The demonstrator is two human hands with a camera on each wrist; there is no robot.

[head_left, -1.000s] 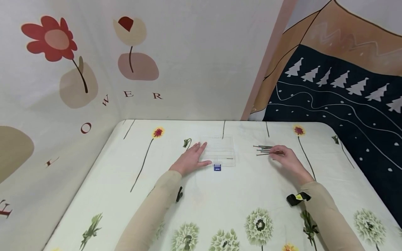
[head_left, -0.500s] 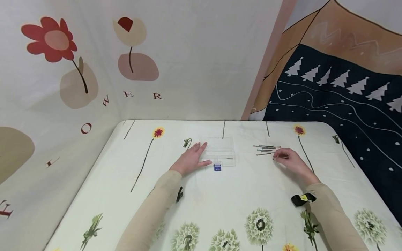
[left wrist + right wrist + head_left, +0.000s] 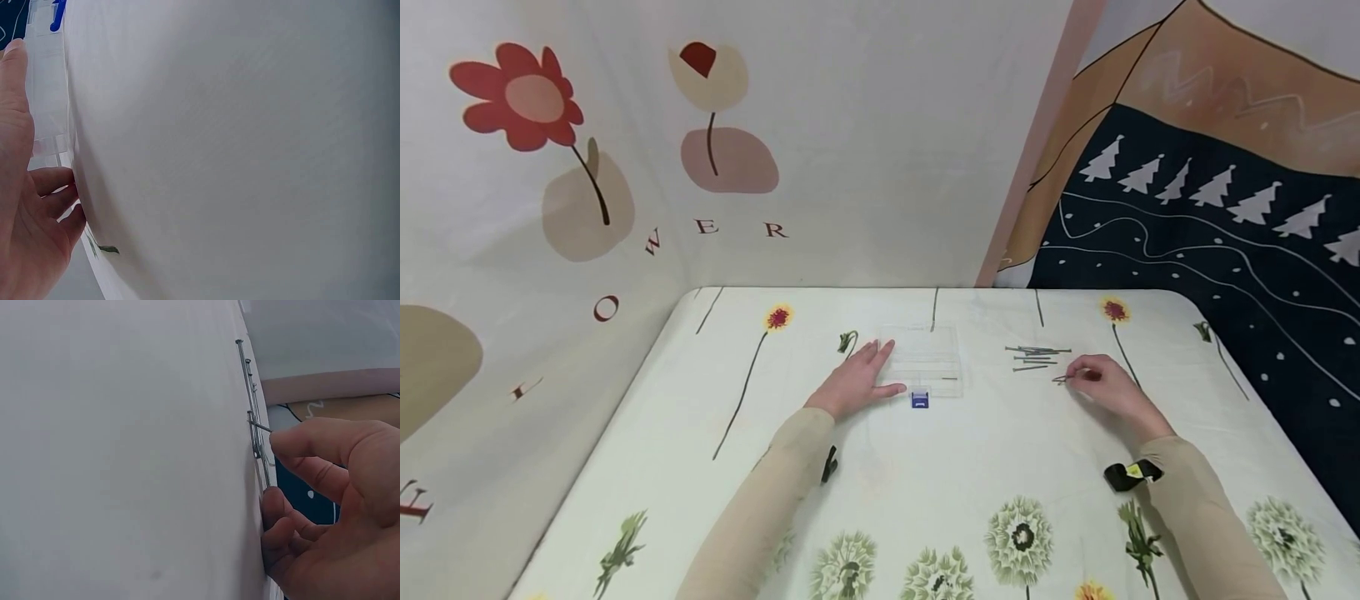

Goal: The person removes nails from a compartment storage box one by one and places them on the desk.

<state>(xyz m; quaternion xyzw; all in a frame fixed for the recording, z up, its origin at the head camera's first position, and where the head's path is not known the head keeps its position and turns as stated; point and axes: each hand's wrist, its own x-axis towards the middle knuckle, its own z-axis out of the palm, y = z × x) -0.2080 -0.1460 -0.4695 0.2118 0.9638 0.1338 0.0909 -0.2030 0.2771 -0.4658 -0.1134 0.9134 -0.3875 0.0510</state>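
A clear plastic compartment box (image 3: 922,354) with a blue latch (image 3: 920,400) lies at the middle of the table. My left hand (image 3: 856,382) rests against its left side with fingers spread, and the left wrist view shows the thumb along the clear wall (image 3: 49,94). One small nail (image 3: 950,378) lies in the box's front compartment. Right of the box is a loose pile of nails (image 3: 1033,358). Just right of that pile, my right hand (image 3: 1108,386) pinches a nail (image 3: 261,427) between thumb and finger, its end sticking out past the thumb.
A white floral cloth (image 3: 925,475) covers the table. Behind it hangs a light printed curtain (image 3: 865,167), with a dark tree-patterned one (image 3: 1210,242) at the right. Black wrist straps (image 3: 1131,475) sit at the sleeves.
My right hand has drawn back to the right, away from the pile, and a nail now shows at its fingertips. The left hand and the box have stayed in place.
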